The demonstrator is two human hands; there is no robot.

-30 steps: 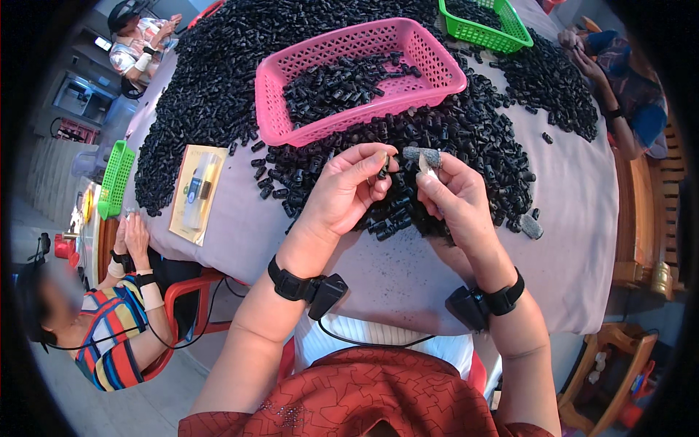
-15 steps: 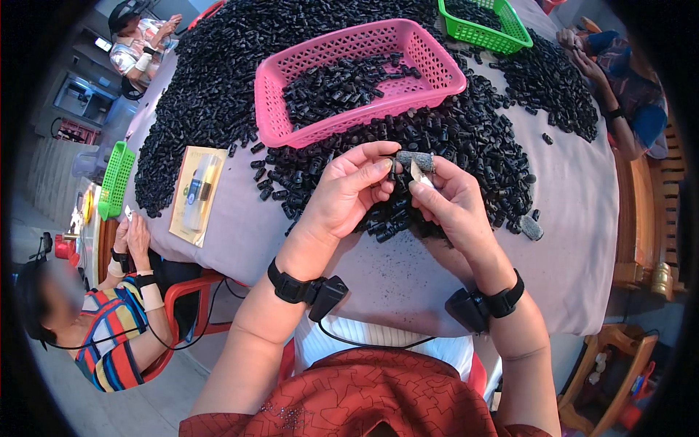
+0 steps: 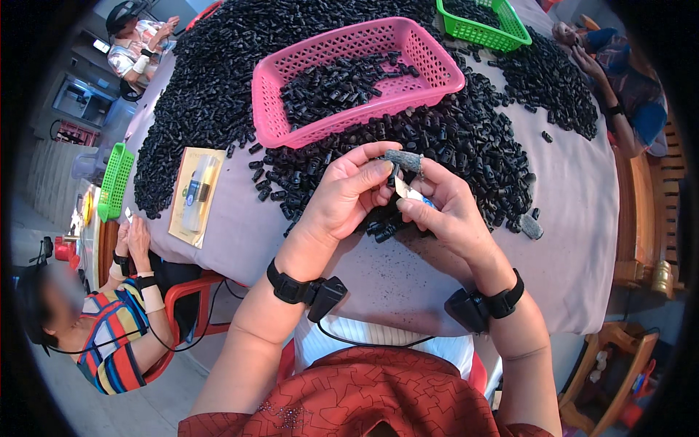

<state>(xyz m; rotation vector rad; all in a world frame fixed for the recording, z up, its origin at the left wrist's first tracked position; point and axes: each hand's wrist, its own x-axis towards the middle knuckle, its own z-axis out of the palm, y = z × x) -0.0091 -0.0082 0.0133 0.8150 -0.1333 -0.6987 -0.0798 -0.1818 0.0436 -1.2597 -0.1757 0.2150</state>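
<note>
My left hand (image 3: 346, 191) is closed in a pinch on a small black plastic part (image 3: 394, 175), mostly hidden by the fingers. My right hand (image 3: 448, 211) grips a small pale blade (image 3: 406, 191) with a bit of blue at its held end, between thumb and fingers. A grey speckled finger sleeve (image 3: 403, 160) covers the tip of my right index finger, close against the left fingertips. Beneath both hands spreads a heap of similar black parts (image 3: 466, 146). Black straps with small boxes sit around my wrists.
Beyond my hands a pink basket (image 3: 357, 120) holds more black parts, as does a green basket (image 3: 484, 33). A grey sleeve (image 3: 530, 227) lies at right on the cloth-covered table (image 3: 575, 277). A packaged item (image 3: 196, 195) lies left. Other people sit at left, far left and far right.
The blade and the sleeved right index finger have shifted slightly left, closer to the left fingertips. Blue now shows on the blade's held end. My left hand has barely moved.
</note>
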